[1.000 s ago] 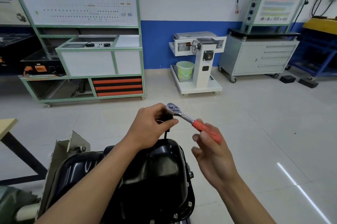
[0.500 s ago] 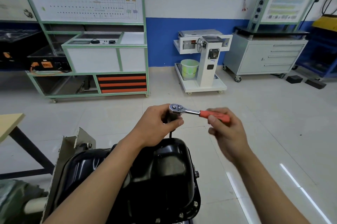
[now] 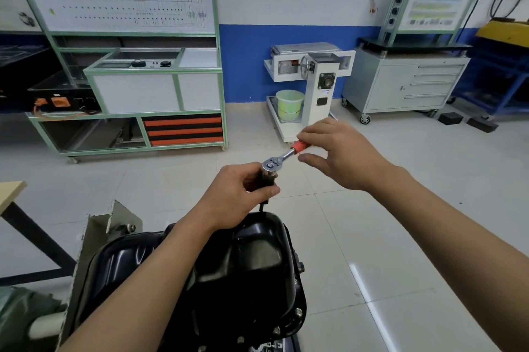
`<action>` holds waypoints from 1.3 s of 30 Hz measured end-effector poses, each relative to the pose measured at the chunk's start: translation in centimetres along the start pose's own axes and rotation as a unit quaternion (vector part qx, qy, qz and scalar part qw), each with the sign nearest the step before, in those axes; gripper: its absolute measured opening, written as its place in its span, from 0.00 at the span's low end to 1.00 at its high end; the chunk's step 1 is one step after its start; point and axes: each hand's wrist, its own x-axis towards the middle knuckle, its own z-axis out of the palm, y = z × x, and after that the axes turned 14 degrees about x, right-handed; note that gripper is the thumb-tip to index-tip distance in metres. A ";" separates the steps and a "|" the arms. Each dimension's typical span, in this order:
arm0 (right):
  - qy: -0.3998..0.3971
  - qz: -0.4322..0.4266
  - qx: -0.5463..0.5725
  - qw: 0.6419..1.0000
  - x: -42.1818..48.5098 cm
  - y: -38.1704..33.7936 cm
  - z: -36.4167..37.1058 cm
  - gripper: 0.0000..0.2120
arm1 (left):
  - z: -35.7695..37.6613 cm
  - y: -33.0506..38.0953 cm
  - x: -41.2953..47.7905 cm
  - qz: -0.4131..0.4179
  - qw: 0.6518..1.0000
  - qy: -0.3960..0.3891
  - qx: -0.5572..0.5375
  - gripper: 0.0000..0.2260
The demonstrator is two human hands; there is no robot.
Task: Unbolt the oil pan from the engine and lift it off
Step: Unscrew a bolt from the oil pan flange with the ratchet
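Straight in front of the person, the left hand [image 3: 240,194] is curled tight around a short black extension bar [image 3: 265,181] that stands upright under the head of a ratchet [image 3: 279,160], thumb and fingers wrapped round it. A thin black stem runs down from the fist toward the far edge of the oil pan [image 3: 257,280]. From its shiny head the ratchet points out toward two o'clock, and its red handle [image 3: 299,146] disappears under the right hand [image 3: 340,157]. That hand's fingers are bent loosely over the handle from above, and the thumb is stretched out just below the metal shaft; I cannot tell whether the thumb touches it. The oil pan, glossy black, sits at six o'clock, low and close to the person, bottom side up on the engine, with the left forearm crossing over it. Small bolts [image 3: 298,312] show along its rim at four o'clock of the pan. Across the pale tiled floor [image 3: 400,237], a white stand [image 3: 317,85] with a green bucket [image 3: 289,104] is at twelve o'clock, a grey drawer cabinet [image 3: 400,85] on wheels at two o'clock, and a green-framed rack [image 3: 128,85] with a printed board at ten o'clock.
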 end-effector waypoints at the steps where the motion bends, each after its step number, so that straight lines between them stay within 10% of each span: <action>1: -0.016 0.022 -0.023 0.999 -0.4 -0.6 -0.8 0.11 | 0.1 0.0 0.0 0.000 1.000 0.005 0.005 0.05; 19: -0.142 0.154 -0.157 0.965 -1.0 -9.9 -2.1 0.23 | -0.4 0.0 0.3 0.009 0.999 0.046 0.023 0.08; 25: -0.113 0.144 -0.238 0.954 2.1 -6.8 -1.0 0.03 | -0.3 0.7 0.1 -0.001 1.000 -0.024 -0.005 0.10; 32: -0.130 0.011 -0.059 0.990 4.1 -4.7 2.6 0.32 | -0.8 1.0 -0.1 0.003 0.998 -0.069 0.001 0.08; 39: -0.125 0.036 -0.161 0.978 3.5 -6.0 0.5 0.12 | -0.4 0.5 -0.1 -0.023 0.999 -0.021 0.010 0.04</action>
